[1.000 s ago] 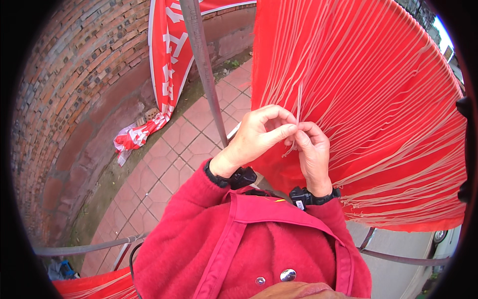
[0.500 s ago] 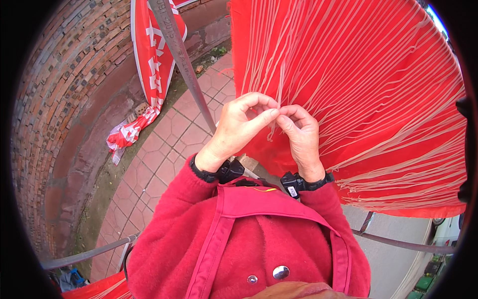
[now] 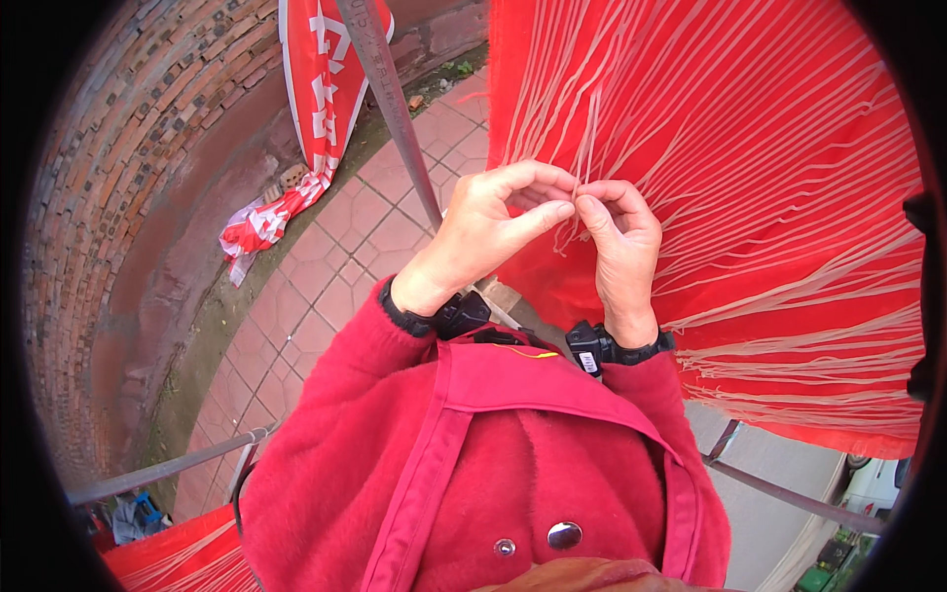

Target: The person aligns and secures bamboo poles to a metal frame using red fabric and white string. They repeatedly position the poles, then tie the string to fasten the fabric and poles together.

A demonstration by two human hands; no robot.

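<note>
Counted by size: two red cloths, the large one (image 3: 557, 281) to the right, bearing many pale strings, the other (image 3: 173, 557) at lower left; one brick wall (image 3: 158, 109); one banner (image 3: 321, 109); one upright pole (image 3: 395, 99); two hands; one held strand (image 3: 591, 143), in front of the large cloth. The left hand (image 3: 483, 222) pinches this strand between thumb and fingers; the right hand (image 3: 623, 242) pinches it too, fingertips meeting. Its loose tail hangs below them.

Compared with half a second ago, hands, banner and pole sit higher and farther right in view; the pinch persists. The large cloth's left edge runs behind the left hand; paving (image 3: 326, 247) shows between pole and wall.
</note>
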